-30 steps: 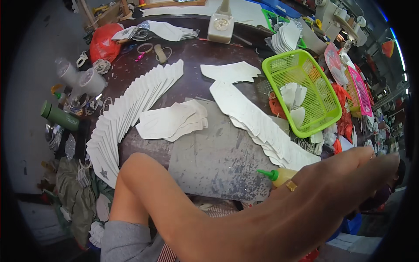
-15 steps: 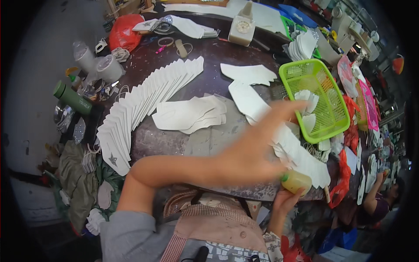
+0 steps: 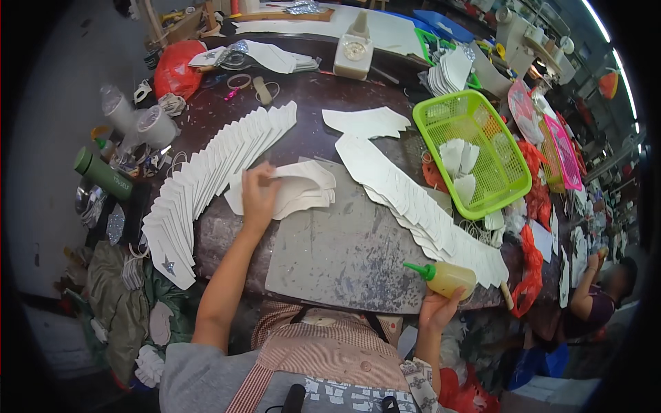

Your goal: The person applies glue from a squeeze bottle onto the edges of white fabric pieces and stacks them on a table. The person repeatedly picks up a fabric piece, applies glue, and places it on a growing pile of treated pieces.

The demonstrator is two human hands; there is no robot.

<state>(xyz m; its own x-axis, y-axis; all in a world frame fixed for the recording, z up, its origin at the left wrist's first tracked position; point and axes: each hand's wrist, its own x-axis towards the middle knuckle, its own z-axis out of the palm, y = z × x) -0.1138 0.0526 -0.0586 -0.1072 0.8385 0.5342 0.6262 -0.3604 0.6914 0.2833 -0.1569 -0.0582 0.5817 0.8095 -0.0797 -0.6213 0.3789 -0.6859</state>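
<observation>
My left hand (image 3: 258, 198) is at the left end of a small stack of white cut-out pieces (image 3: 303, 195). Its fingers pinch the top piece, whose edge bends upward. Low on the right, my right hand (image 3: 439, 311) is closed around a squeeze bottle (image 3: 454, 281) of yellowish liquid, its green nozzle pointing left. A long fan of overlapping white pieces (image 3: 219, 157) curves along the left, and the nearest one carries a grey star. Another overlapping row of white pieces (image 3: 406, 206) slants down the right side, beside a grey stained board (image 3: 330, 255).
A green plastic basket (image 3: 421, 131) holding some white scraps stands right of the row. At the left edge are a green flask (image 3: 103, 172) and white rolls (image 3: 157, 126). A white container (image 3: 353, 54) stands at the back. Another person (image 3: 599, 303) sits far right.
My left hand has swung from the right-hand row over to the small stack and taken hold of its top piece. My right hand still holds the bottle, whose nozzle now shows fully.
</observation>
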